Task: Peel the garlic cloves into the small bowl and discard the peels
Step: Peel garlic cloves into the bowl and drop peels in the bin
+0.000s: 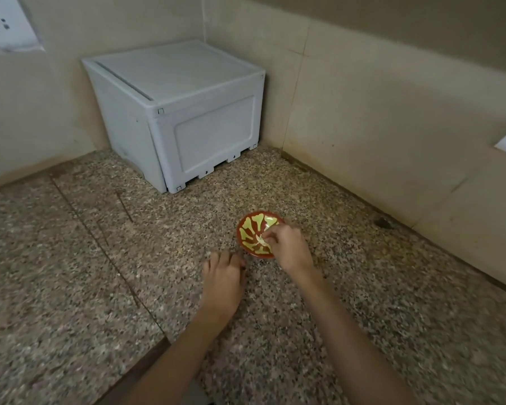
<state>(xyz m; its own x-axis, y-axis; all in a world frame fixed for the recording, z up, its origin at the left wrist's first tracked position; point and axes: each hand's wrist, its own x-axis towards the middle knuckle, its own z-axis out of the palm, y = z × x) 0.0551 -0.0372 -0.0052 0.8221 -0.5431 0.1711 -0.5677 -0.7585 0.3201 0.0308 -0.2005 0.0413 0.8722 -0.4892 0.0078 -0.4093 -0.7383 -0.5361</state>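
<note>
Over the bowl point(250, 232), the right hand point(289, 249) pinches a pale garlic piece point(260, 241); near left, the left hand point(222, 282) rests relaxed on the bench point(100, 258), holding nothing.

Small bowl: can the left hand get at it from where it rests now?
Probably yes. The left hand rests on the counter just beside the small bowl, with nothing between. The right hand, pinching a pale piece of garlic, covers only the bowl's right side.

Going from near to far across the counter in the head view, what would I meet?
left hand → small bowl → white plastic box. The right hand, pinching a garlic piece, overlaps the bowl, so it's skipped.
</note>
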